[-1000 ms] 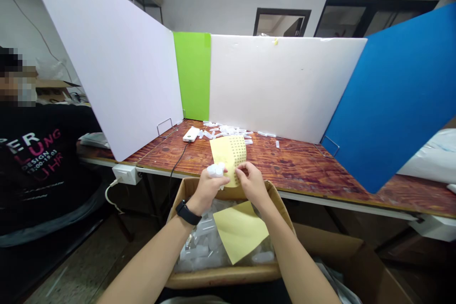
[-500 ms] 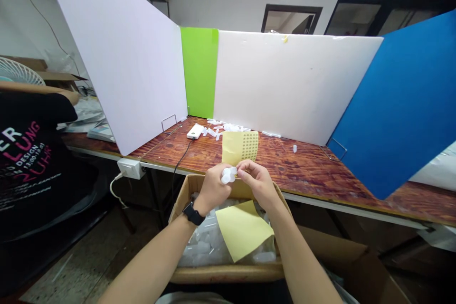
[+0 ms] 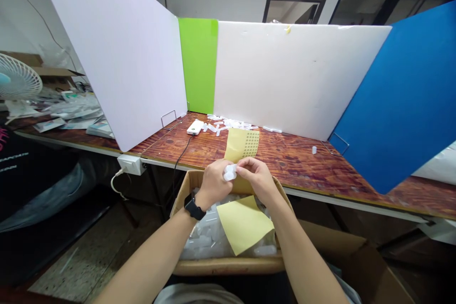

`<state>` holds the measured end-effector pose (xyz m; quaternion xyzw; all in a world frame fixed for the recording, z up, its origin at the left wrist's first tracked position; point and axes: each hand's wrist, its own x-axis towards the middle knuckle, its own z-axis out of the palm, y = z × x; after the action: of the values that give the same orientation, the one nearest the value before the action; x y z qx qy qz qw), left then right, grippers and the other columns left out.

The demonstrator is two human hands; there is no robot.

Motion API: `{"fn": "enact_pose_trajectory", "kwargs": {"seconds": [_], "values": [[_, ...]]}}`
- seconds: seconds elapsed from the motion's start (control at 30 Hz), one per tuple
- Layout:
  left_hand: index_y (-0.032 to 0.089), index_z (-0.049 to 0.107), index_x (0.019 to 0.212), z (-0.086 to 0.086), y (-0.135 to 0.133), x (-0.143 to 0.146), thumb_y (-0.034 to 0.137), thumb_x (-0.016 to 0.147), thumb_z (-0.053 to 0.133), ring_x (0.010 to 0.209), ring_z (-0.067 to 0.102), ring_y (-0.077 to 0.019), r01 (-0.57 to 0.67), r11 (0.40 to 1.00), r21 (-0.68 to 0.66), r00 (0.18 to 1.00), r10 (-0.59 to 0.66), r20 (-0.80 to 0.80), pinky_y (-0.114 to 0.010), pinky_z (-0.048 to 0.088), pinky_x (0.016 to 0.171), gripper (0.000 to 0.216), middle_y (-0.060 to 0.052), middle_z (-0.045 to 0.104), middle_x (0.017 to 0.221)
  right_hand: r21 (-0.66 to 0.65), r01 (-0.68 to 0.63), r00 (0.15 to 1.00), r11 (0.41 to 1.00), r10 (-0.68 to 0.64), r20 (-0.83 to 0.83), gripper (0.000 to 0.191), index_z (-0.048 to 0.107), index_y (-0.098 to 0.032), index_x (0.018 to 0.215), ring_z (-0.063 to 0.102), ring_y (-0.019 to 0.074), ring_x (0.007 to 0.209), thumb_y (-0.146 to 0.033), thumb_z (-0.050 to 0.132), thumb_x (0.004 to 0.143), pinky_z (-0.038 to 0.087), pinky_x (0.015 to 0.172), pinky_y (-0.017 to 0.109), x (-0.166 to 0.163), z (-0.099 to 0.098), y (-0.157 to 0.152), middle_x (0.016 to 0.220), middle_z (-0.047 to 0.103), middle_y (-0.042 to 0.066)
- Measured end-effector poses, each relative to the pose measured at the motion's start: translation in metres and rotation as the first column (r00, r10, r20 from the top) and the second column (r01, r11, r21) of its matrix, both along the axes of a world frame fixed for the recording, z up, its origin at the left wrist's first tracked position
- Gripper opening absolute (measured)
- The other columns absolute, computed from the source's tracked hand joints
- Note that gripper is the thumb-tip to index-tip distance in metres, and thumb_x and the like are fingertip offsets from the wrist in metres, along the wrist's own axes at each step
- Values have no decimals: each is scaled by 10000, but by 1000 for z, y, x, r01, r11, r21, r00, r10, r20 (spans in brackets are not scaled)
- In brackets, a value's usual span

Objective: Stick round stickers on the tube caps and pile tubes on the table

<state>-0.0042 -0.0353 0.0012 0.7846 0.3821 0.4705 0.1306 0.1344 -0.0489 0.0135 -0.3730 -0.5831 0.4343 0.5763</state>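
My left hand point(image 3: 215, 183), with a black watch point(image 3: 194, 206) on its wrist, is closed around several small white translucent plastic tubes point(image 3: 230, 172), their rounded ends facing me. The thumb and forefinger of my right hand point(image 3: 258, 175) are pinched together right beside those ends; whatever they hold is too small to make out. Just behind both hands rises a yellow sheet point(image 3: 237, 144) with rows of small dark dots along its right part. Its lower edge is hidden by my hands. Below them, a cardboard box point(image 3: 231, 266) contains many similar tubes point(image 3: 203, 242) and a plain yellow sheet point(image 3: 244, 225) on top.
Loose white tubes point(image 3: 231, 124) lie on the wooden table point(image 3: 285, 161) near a white device point(image 3: 195, 127) with a black cable. One tube point(image 3: 314, 150) lies apart at right. White, green and blue panels point(image 3: 302, 76) enclose the table. Another person's dark clothing point(image 3: 21, 175) shows at left.
The view has shifted slightly. My hands stay together at the tube ends, with the right fingertips still pinched beside them. The person at left has leaned down, uncovering the fan.
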Motion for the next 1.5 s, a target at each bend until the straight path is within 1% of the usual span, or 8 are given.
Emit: {"fn": "enact_pose_trajectory", "kwargs": {"seconds": [0.43, 0.7, 0.83, 0.97, 1.2, 1.33, 1.4, 1.5], "values": [[142, 578, 711, 5, -3, -3, 148, 668, 475, 599, 502, -131, 75, 990, -119, 997, -72, 27, -232, 367, 574, 111, -36, 590, 664, -158, -134, 978, 978, 105, -177, 167, 651, -182, 659, 556, 135, 570, -322, 707, 588, 472, 637, 309, 0, -3, 1, 622, 607, -2], [149, 487, 526, 3, 10, -4, 133, 524, 546, 472, 395, -89, 274, 857, -437, 959, -210, 191, -202, 294, 459, 61, 45, 482, 491, 64, -36, 961, 997, 17, 276, 124, 636, -253, 820, 561, 141, 718, -317, 598, 722, 474, 657, 259, 5, 1, -7, 856, 586, -18], [128, 606, 669, 8, 13, -6, 179, 488, 622, 523, 475, -122, 345, 746, -570, 910, -118, 397, -220, 351, 500, 189, 22, 554, 550, -27, 27, 983, 999, -22, 184, 143, 556, -239, 839, 568, 107, 655, -360, 497, 792, 482, 669, 251, 6, 3, -2, 725, 583, -55], [118, 627, 762, 6, 23, -11, 215, 465, 657, 682, 553, -168, 194, 807, -558, 791, 207, 575, -247, 413, 596, 314, -28, 622, 707, 6, 130, 985, 991, -130, 109, 199, 493, -232, 879, 574, 98, 636, -397, 388, 842, 486, 659, 246, 24, 11, -3, 688, 573, -52], [115, 577, 584, -8, 34, -12, 159, 476, 553, 529, 492, -149, -65, 758, -650, 920, 297, 256, -235, 347, 476, 119, 5, 549, 539, -380, -317, 712, 869, 482, 510, 208, 611, -165, 800, 578, 134, 503, -353, 532, 758, 474, 468, 250, 62, 7, -8, 643, 616, 18], [129, 571, 562, -13, 36, -10, 153, 492, 526, 514, 470, -136, -154, 774, -614, 974, 222, 35, -218, 296, 463, 87, 8, 521, 511, -39, 34, 800, 999, -4, 600, 308, 587, -166, 968, 617, 154, 694, -390, 430, 826, 491, 605, 277, 74, 36, 45, 868, 644, 72], [140, 559, 546, -14, 37, -8, 152, 498, 509, 514, 464, -136, -182, 788, -588, 981, 191, -48, -218, 282, 464, 70, 3, 521, 511, 202, 331, 594, 922, -370, 714, 356, 533, -183, 1101, 587, 166, 902, -395, 426, 835, 461, 752, 284, 81, 50, 82, 1049, 605, 85], [153, 547, 546, -11, 34, -5, 142, 510, 478, 529, 473, -142, -165, 816, -555, 986, 135, -95, -220, 280, 472, 79, -4, 537, 526, 225, 449, 451, 864, -437, 778, 409, 487, -136, 1172, 508, 222, 1059, -364, 439, 836, 379, 878, 336, 102, 48, 126, 1137, 555, 138]]}}
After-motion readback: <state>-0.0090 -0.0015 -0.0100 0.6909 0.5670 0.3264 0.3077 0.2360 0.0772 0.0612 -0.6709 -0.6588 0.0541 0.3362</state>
